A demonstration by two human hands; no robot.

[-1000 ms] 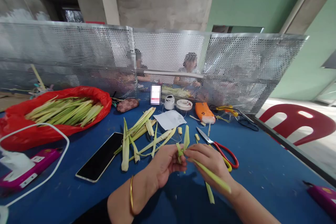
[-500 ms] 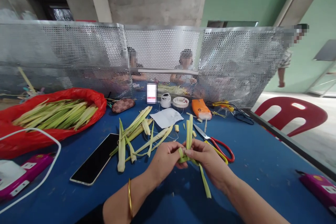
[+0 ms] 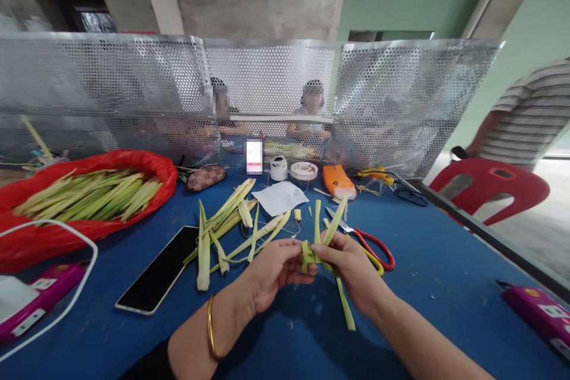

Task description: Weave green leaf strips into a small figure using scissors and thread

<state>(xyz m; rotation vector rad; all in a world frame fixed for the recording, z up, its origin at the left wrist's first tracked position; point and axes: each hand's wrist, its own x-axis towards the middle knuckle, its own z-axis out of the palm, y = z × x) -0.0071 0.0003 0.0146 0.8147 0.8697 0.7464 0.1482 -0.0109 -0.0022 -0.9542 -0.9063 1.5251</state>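
Between my two hands is a small woven piece of green leaf strips (image 3: pixel 308 256), with two strips sticking up and one hanging down. My left hand (image 3: pixel 278 267), a gold bangle on its wrist, pinches the piece's left edge. On the other side my right hand (image 3: pixel 351 267) grips it between thumb and fingers, at the base of the upright strips. Just behind the right hand lie scissors (image 3: pixel 373 247) with red and yellow handles, partly hidden by it. Loose leaf strips (image 3: pixel 205 255) are scattered left of the hands, beside a white sheet of paper (image 3: pixel 280 197).
A dark phone (image 3: pixel 158 270) lies at left, near a red bag (image 3: pixel 162 181) of leaf strips. A thread spool (image 3: pixel 279 168), tape roll (image 3: pixel 304 170) and orange packet (image 3: pixel 338 181) stand before a perforated metal screen (image 3: pixel 271 71). Purple power strips (image 3: pixel 537 314) flank the table.
The two upright strips have spread apart, one now leaning right. My left fingers have loosened somewhat around the woven piece. A person in a striped shirt has come closer at right.
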